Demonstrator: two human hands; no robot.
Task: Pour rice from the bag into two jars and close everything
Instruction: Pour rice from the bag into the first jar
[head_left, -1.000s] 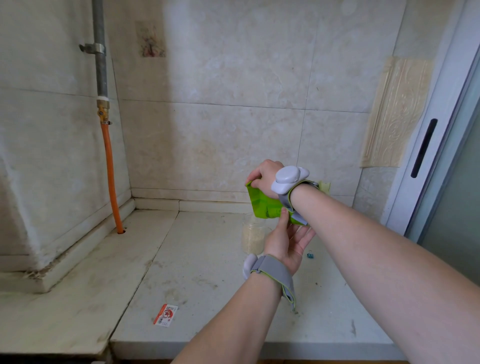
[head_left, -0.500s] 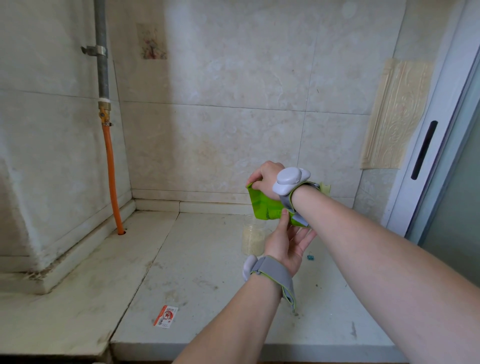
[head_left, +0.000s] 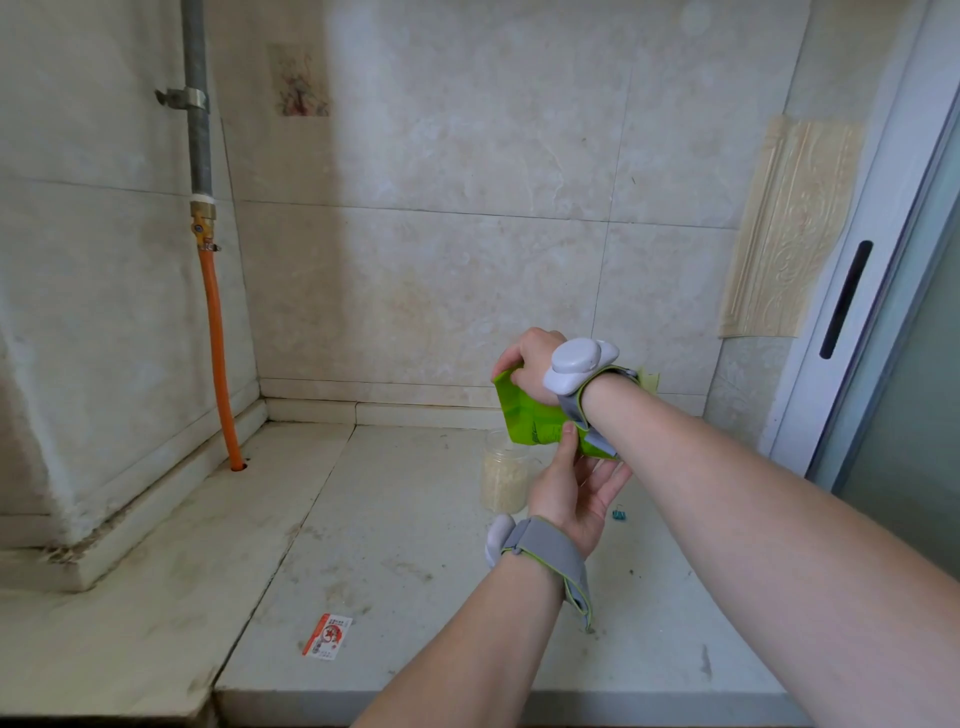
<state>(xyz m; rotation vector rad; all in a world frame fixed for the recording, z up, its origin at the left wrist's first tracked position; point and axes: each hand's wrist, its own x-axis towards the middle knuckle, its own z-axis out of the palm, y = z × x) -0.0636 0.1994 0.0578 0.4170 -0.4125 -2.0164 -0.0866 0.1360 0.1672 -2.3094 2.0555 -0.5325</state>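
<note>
A green rice bag (head_left: 530, 418) hangs tilted in the air above the counter. My right hand (head_left: 532, 364) grips its upper end from above. My left hand (head_left: 574, 480) supports its lower side from below, thumb pressed on the green face. Just under the bag stands a clear jar (head_left: 503, 480) mostly full of rice, with no lid on it, partly hidden by my left hand. No second jar or lid shows. Both wrists carry grey straps with white sensors.
The worn stone counter (head_left: 415, 597) meets tiled walls at the back and left. An orange hose (head_left: 221, 358) runs down the left corner. A small red-and-white packet (head_left: 328, 636) lies near the front edge. A teal binder clip (head_left: 619, 515) lies right of the jar. A sliding door frame (head_left: 852, 291) stands at right.
Almost nothing has moved; both hands keep the same hold on the bag above the jar, and the view has shifted only slightly.
</note>
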